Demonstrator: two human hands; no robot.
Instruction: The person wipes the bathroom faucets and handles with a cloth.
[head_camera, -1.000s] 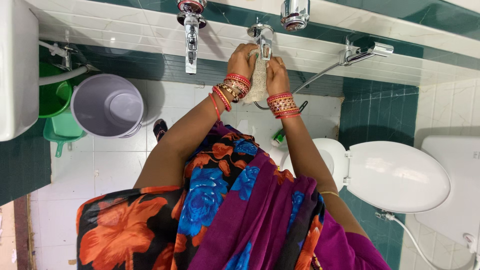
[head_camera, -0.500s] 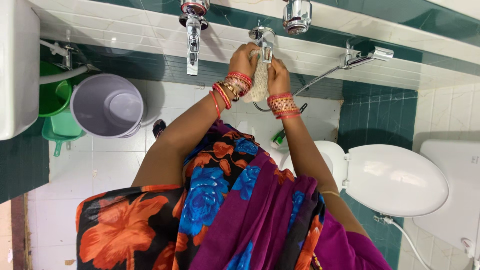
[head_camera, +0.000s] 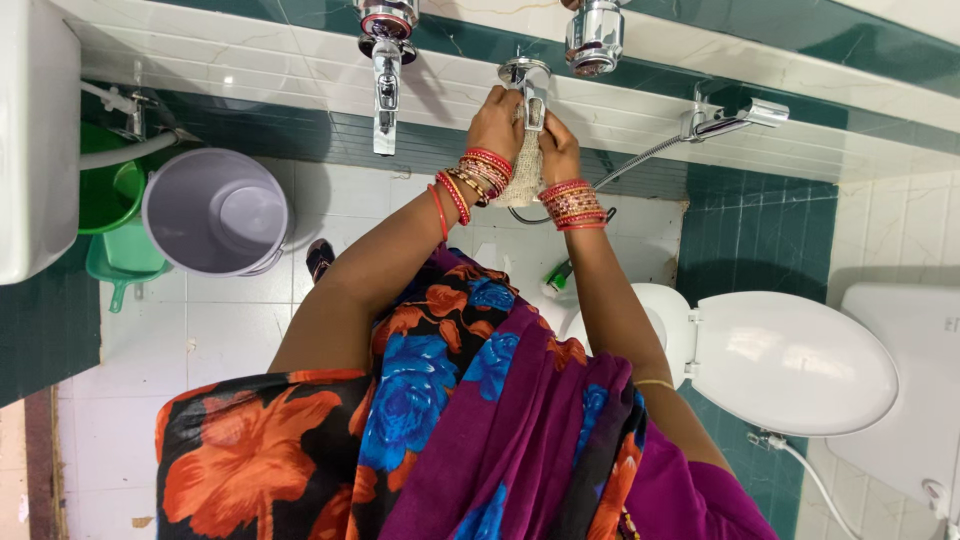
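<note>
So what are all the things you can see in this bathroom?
chrome taps: three, silver, along the tiled wall at the top
scrub cloth: one, beige, wrapped around the middle tap, between both hands
hand shower: one, silver with a hose, on the wall right of the taps
bucket: one, grey, on the floor left
green tub: one, green, beside the bucket
green scoop: one, light green, below the tub
toilet: one, white, lid shut, right
bottle: one, green and white, on the floor by the toilet
sink: one, white, far left
left hand: one, red bangles, grip on the cloth
right hand: one, red bangles, grip on the cloth
</note>
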